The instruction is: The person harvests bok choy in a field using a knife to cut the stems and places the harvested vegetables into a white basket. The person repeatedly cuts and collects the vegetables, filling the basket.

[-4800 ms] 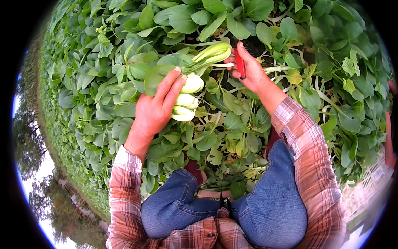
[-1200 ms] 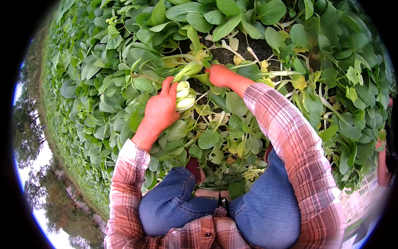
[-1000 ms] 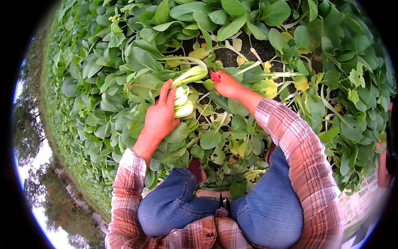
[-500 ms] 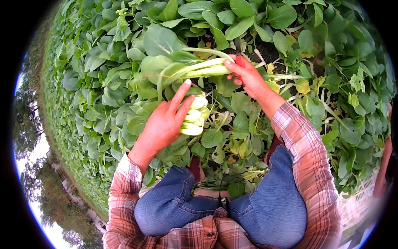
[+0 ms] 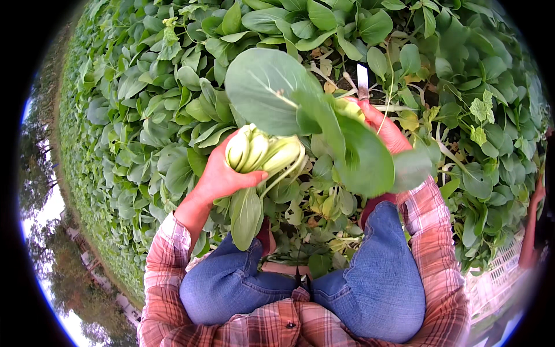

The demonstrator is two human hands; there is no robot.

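In my left hand (image 5: 217, 179) is a bunch of bok choy (image 5: 263, 151), my fingers and thumb wrapped round it. Its pale, thick stalk bases are bunched together, and a leaf hangs below. Further right, my right hand (image 5: 386, 130) is closed on another bok choy (image 5: 361, 153). Broad green leaves from this one spread leftward and down, hiding part of my right hand and wrist. A short, flat knife (image 5: 362, 81) sticks up from the same hand, its bright blade pointing away from me; the handle is hidden in my grip.
Dense leafy bok choy plants (image 5: 144, 133) grow ahead and on both sides. Yellowed leaves (image 5: 409, 120) and cut stalks lie on the soil beyond my knees. A white plastic crate (image 5: 497, 277) stands at lower right, with another person's arm (image 5: 531, 225) near it.
My right hand has moved right and slightly nearer, swinging its bok choy's leaves round from the left. My left hand has turned, bringing the bunch's stalk bases upward. The knife blade shows more clearly.
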